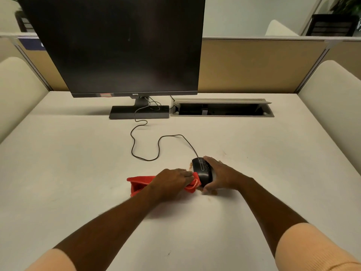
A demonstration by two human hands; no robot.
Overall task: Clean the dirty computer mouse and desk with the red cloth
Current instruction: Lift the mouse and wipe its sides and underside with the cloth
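Observation:
A black wired computer mouse (202,170) is tipped onto its right side on the white desk (78,173). My right hand (220,174) grips it from the right. My left hand (172,181) holds the red cloth (139,184) bunched and presses its end against the mouse's left side. Brown crumbs (190,165) lie on the desk just left of the mouse, and a few more near its lower end.
The mouse cable (148,159) loops back to a black monitor (117,45) on its stand (139,112). An open cable tray (221,109) is set into the desk at the back right. Tan partition panels (254,65) border the desk.

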